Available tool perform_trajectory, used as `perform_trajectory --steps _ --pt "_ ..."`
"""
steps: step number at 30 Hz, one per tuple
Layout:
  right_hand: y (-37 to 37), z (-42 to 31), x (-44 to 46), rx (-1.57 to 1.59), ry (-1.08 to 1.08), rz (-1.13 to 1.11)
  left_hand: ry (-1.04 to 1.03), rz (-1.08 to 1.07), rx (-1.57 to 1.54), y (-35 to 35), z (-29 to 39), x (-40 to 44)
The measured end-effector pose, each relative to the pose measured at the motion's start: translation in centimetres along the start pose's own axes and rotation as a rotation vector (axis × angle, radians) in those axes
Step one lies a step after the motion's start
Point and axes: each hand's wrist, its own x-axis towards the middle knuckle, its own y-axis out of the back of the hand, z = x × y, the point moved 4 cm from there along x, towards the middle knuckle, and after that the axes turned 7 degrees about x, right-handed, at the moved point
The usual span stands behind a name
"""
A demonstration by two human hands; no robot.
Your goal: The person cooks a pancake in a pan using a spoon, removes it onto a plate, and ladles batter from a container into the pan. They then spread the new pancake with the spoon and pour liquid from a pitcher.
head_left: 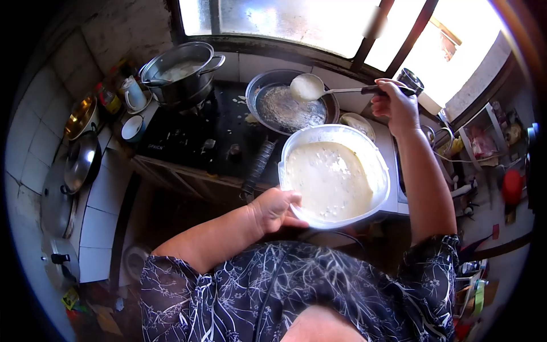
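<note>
My left hand (pixel 277 210) grips the near left rim of a white plastic tub (pixel 383 165), thumb over the edge. Pale, runny batter (pixel 327 182) with small lumps fills much of the tub. In my right hand (pixel 397 105) is the dark handle of a ladle (pixel 307 87), its bowl full of white batter. That bowl hangs over the right part of a dark frying pan (pixel 254 94) on the stove. A thin, patchy whitish layer covers the pan's base. The pan's wrapped handle (pixel 261 162) points toward me, left of the tub.
A steel pot (pixel 179 85) stands on the back left of the black gas stove (pixel 176 131). Left of it are a white mug (pixel 134 94), a blue-white cup (pixel 133 129) and a lid (pixel 82 162). A plate (pixel 359 125) lies behind the tub. Cluttered shelves (pixel 484 137) line the right.
</note>
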Motion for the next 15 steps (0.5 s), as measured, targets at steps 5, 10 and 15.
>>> perform_trajectory --steps 5,10,15 --pt "-2.1 1.4 0.0 -0.088 0.143 -0.036 0.004 -0.001 -0.014 0.0 -0.5 -0.7" --pt "-3.1 0.4 -1.1 -0.162 0.323 -0.071 0.013 -0.003 -0.021 0.1 -0.6 -0.9" --pt "-4.0 -2.0 -3.8 -0.387 0.847 -0.147 0.005 -0.003 -0.007 0.4 -0.9 -0.9"
